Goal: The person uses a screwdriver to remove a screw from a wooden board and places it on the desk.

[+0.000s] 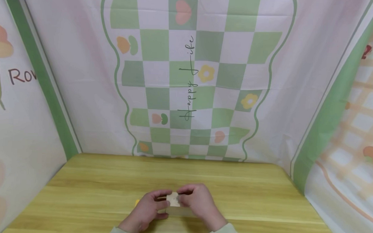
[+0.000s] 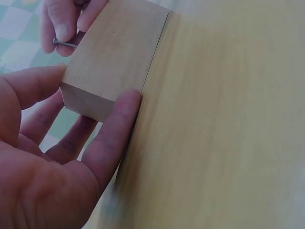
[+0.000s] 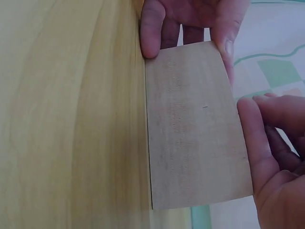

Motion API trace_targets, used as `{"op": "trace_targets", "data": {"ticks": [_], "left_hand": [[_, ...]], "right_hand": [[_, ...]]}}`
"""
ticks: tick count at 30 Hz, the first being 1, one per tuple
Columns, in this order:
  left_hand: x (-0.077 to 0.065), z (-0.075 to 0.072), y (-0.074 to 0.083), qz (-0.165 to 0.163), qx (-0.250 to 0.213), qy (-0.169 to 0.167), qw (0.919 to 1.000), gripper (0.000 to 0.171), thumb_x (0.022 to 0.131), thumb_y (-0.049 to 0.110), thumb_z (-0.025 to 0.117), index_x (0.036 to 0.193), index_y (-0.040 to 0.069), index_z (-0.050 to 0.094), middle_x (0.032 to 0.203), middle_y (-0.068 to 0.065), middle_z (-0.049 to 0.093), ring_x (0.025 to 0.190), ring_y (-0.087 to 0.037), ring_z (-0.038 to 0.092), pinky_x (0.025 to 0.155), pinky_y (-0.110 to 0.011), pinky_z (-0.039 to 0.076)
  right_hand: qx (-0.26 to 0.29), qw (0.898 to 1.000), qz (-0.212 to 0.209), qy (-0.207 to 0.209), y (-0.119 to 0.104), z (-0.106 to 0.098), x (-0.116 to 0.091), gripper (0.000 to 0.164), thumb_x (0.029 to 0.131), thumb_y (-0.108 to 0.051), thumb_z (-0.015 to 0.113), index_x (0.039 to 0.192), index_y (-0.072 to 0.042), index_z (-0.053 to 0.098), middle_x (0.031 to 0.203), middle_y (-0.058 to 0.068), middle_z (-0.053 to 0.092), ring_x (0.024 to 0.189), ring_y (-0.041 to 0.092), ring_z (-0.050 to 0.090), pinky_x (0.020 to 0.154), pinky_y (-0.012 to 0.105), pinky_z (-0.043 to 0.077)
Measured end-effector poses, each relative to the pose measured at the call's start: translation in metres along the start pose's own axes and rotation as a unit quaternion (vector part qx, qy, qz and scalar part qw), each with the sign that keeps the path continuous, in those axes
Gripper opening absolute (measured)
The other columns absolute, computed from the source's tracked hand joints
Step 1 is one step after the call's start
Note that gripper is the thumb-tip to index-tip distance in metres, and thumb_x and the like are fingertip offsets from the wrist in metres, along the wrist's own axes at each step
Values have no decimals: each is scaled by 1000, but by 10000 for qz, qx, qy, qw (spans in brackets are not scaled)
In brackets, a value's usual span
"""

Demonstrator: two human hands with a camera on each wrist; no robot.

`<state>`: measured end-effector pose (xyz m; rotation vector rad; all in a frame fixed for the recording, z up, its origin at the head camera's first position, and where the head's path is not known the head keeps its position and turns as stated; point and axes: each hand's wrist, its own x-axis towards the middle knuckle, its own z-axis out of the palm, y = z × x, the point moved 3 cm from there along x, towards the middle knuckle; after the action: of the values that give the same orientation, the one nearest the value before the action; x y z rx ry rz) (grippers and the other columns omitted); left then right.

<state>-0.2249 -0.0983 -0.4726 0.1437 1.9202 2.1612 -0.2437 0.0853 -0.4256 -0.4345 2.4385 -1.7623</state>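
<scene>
A pale wooden block (image 1: 180, 211) stands on the table, its broad side (image 3: 198, 129) facing the wrist cameras. My left hand (image 1: 147, 208) grips its left end, with the thumb and fingers (image 2: 127, 107) spread around the edges. At the top face, my right hand (image 1: 200, 202) pinches a small metal screw (image 2: 66, 44) between thumb and fingers. Its head and threaded shank show in the left wrist view, with the tip hidden behind the block's edge. In the right wrist view the right hand (image 3: 281, 148) is beside that edge, and the screw is hidden.
The wood-grain table (image 1: 110, 175) spreads around both hands. A small yellow thing (image 1: 137, 202) peeks out behind the left hand, mostly hidden. Beyond the table's far edge hangs a green-and-white checked cloth (image 1: 181, 75), with printed cloths at both sides.
</scene>
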Motion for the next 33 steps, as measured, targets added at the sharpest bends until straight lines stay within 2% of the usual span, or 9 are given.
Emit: {"op": "trace_targets", "data": {"ticks": [16, 25, 30, 33], "left_hand": [[-3, 1, 2, 17, 27, -23, 10000, 47, 91, 3, 67, 136, -5, 55, 128, -19, 57, 101, -27, 62, 78, -45, 58], [-3, 0, 2, -17, 33, -6, 10000, 48, 91, 3, 68, 136, -4, 55, 129, -19, 57, 100, -27, 63, 78, -45, 58], [-2, 0, 2, -24, 48, 30, 10000, 47, 91, 2, 68, 136, -4, 56, 132, -21, 55, 100, -27, 63, 77, -44, 58], [-3, 0, 2, -39, 56, 53, 10000, 47, 90, 2, 68, 136, -4, 56, 132, -21, 55, 99, -27, 63, 77, -44, 58]], "right_hand": [[-450, 9985, -167, 263, 0, 2, -2, 9, 84, -3, 74, 92, -5, 76, 82, 2, 71, 74, 16, 66, 64, 30, 55], [-404, 9989, -150, 158, 4, 3, -1, 8, 87, 1, 69, 91, -5, 74, 83, 2, 69, 74, 18, 66, 63, 28, 56], [-139, 9997, -168, 67, 7, 3, 0, 10, 88, 4, 66, 90, -2, 73, 84, 5, 69, 75, 21, 67, 64, 28, 56], [-131, 9996, -239, 18, 7, 2, 0, 7, 86, 2, 69, 90, -2, 72, 84, 5, 69, 77, 20, 66, 65, 29, 56]]}}
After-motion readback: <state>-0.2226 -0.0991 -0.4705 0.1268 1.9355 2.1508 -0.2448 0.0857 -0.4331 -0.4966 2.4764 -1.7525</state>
